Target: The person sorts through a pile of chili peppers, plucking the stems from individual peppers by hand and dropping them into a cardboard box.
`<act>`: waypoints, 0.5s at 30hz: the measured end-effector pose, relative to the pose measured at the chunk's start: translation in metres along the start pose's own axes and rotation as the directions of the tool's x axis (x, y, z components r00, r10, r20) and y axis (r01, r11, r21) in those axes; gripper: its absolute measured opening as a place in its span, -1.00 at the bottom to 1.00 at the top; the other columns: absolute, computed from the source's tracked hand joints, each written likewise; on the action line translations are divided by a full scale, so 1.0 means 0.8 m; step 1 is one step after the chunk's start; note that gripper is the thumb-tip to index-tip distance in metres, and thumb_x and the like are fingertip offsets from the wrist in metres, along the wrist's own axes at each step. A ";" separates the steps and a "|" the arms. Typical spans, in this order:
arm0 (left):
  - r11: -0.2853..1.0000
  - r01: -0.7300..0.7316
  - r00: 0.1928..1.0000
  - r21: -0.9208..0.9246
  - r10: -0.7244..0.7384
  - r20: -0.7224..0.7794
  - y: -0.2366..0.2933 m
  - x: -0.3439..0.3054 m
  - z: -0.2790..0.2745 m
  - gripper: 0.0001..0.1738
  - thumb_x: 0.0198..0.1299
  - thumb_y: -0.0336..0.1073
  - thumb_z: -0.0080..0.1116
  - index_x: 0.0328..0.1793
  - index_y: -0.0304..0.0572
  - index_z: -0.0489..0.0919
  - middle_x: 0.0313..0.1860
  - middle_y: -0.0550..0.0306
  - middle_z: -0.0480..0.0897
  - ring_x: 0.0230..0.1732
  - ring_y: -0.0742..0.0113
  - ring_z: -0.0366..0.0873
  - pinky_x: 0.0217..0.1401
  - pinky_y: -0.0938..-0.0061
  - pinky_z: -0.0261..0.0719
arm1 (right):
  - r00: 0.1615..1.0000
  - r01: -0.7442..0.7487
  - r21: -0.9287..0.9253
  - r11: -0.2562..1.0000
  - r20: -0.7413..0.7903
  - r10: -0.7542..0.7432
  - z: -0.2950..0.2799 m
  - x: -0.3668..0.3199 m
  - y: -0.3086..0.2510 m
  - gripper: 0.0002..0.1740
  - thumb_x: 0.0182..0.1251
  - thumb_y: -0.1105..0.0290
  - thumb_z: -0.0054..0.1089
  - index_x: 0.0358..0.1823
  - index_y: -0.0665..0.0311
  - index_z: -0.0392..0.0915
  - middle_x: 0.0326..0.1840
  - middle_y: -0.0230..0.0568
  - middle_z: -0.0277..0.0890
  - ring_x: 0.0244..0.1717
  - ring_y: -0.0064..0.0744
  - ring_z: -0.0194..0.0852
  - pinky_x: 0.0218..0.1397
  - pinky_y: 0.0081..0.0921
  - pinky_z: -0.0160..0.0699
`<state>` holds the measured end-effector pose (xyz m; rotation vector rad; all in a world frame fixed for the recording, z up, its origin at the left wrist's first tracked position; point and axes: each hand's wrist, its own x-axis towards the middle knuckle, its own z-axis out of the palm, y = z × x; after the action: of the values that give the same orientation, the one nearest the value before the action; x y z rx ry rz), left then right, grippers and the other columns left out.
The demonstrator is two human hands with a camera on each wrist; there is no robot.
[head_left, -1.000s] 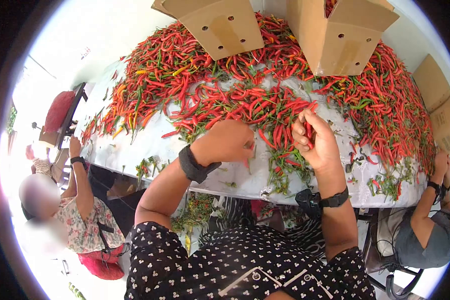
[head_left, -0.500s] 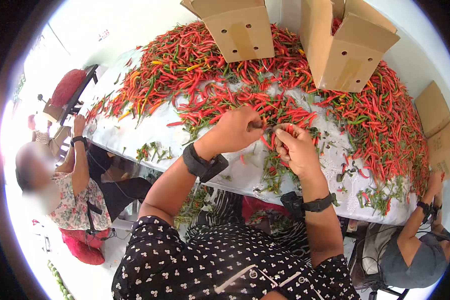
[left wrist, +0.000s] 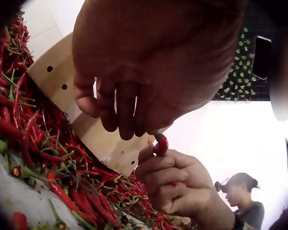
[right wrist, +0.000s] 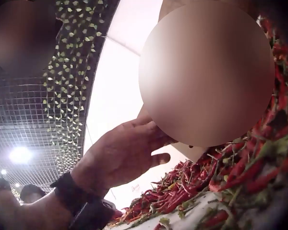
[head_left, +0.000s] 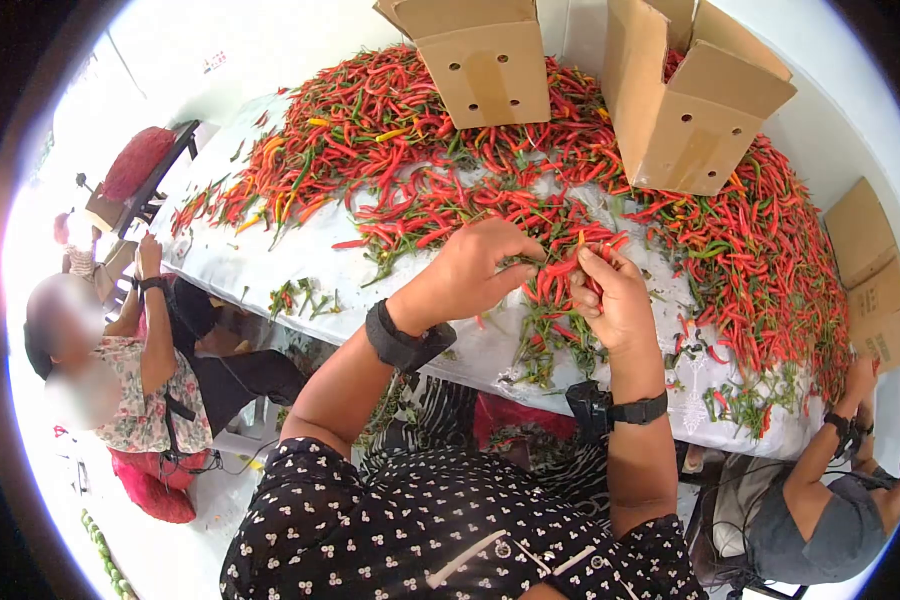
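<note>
A: Head view. What is held, and where?

B: A red chilli (head_left: 562,270), above the near side of the desk (head_left: 220,260), pinched between thumb and fingers of the right hand (head_left: 615,295); more red shows within its curled fingers, probably a small reserve. The left hand (head_left: 465,275) reaches towards it, thumb and forefinger apart, clamped on nothing visible.

A: And the surroundings?

B: A smaller heap (head_left: 450,205) of chillies lies just beyond both hands, presumably for a short reach. Two cardboard boxes (head_left: 485,75) stand amid the larger pile (head_left: 350,110), likely set back to spare the working edge. Green stem pieces (head_left: 540,345) lie on the near side, a convenient spot for scraps, it seems.

A: Left wrist view. Why this grip?

B: The chilli's stem (left wrist: 158,136) points up out of the right hand's pinch, beneath the left hand's fingers; the grip appears to present that end. Whether they touch cannot be told.

A: Right wrist view?

B: The right hand is blurred over; its grip cannot be judged here. The left hand's thumb stands away from its fingers, a pose suited to pinching.
</note>
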<state>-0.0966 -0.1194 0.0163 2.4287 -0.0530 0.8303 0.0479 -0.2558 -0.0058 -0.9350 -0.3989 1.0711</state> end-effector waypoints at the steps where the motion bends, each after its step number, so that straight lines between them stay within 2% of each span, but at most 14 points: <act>1: 1.000 0.002 1.000 0.001 -0.002 -0.001 0.001 -0.001 0.000 -0.83 0.01 -0.45 0.17 -0.22 -0.28 0.57 -0.34 0.01 0.58 -0.24 0.08 0.53 -0.16 0.33 0.48 | 1.000 -0.002 0.000 1.000 0.001 0.002 0.000 0.000 0.000 -0.91 0.26 0.39 0.08 -0.32 0.21 0.39 -0.66 -0.43 0.27 -0.76 -0.73 0.04 -0.76 -0.75 -0.13; 3: 1.000 0.012 1.000 -0.023 -0.012 -0.013 0.004 -0.002 0.001 -0.84 0.00 -0.43 0.20 -0.24 -0.27 0.58 -0.36 0.01 0.58 -0.26 0.08 0.53 -0.17 0.31 0.47 | 0.999 -0.019 0.015 1.000 0.043 0.018 -0.001 0.000 0.001 -0.92 0.26 0.40 0.09 -0.33 0.21 0.40 -0.65 -0.42 0.28 -0.75 -0.72 0.07 -0.75 -0.75 -0.09; 7: 0.998 -0.008 1.000 -0.064 0.008 -0.010 0.010 -0.002 0.001 -0.86 0.00 -0.42 0.20 -0.28 -0.26 0.58 -0.39 0.01 0.58 -0.29 0.07 0.52 -0.21 0.30 0.46 | 0.999 -0.034 -0.004 0.999 0.022 0.034 0.002 -0.003 0.000 -0.93 0.25 0.41 0.09 -0.34 0.21 0.41 -0.63 -0.42 0.30 -0.74 -0.71 0.09 -0.75 -0.74 -0.06; 10: 0.999 -0.044 0.999 -0.031 0.043 -0.002 0.011 -0.002 0.001 -0.90 -0.03 -0.42 0.21 -0.35 -0.25 0.57 -0.44 0.03 0.56 -0.34 0.06 0.51 -0.25 0.29 0.43 | 0.999 -0.030 -0.010 0.999 0.035 0.031 0.002 -0.004 0.000 -0.92 0.25 0.40 0.09 -0.34 0.21 0.41 -0.62 -0.41 0.32 -0.73 -0.71 0.11 -0.75 -0.76 -0.05; 12: 0.996 -0.067 0.997 0.057 0.069 -0.028 0.013 -0.001 0.002 -0.91 -0.08 -0.43 0.22 -0.41 -0.22 0.55 -0.50 0.06 0.54 -0.39 0.06 0.49 -0.28 0.28 0.40 | 1.000 -0.009 -0.031 0.999 -0.019 0.008 0.006 -0.006 0.000 -0.91 0.26 0.39 0.10 -0.34 0.22 0.41 -0.61 -0.40 0.33 -0.73 -0.72 0.12 -0.75 -0.77 -0.03; 15: 0.991 -0.027 0.994 0.134 0.041 -0.097 0.019 0.001 0.004 -0.93 -0.12 -0.44 0.21 -0.47 -0.19 0.54 -0.53 0.08 0.53 -0.42 0.06 0.48 -0.26 0.27 0.38 | 1.000 -0.007 -0.023 1.000 -0.023 0.007 0.007 -0.005 0.001 -0.91 0.26 0.39 0.10 -0.34 0.22 0.40 -0.60 -0.39 0.34 -0.72 -0.72 0.14 -0.75 -0.77 -0.02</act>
<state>-0.0973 -0.1339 0.0219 2.5113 -0.0014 0.9982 0.0423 -0.2569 -0.0026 -0.9689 -0.3905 1.0635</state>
